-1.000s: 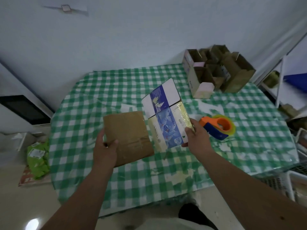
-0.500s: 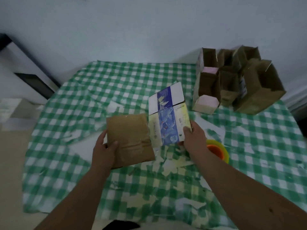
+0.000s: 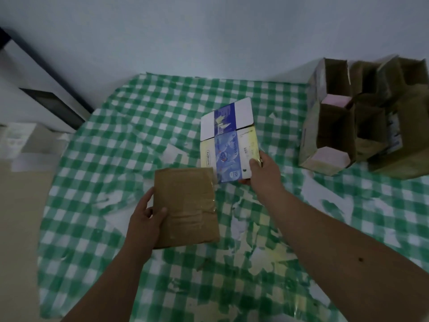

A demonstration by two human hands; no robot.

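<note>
Head view. Left grip clasps the left edge of a flat brown cardboard panel, thumb on top, at frame centre over the green-and-white checked desk. Right grip pinches the lower right corner of a flattened blue, white and yellow printed carton, just above and right of the panel, whose upper right corner overlaps it. Open brown cardboard boxes stand at upper right.

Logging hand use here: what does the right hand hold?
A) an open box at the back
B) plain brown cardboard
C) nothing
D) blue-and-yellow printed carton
D: the right hand pinches a corner of the printed carton; the left hand grips the brown cardboard.
</note>
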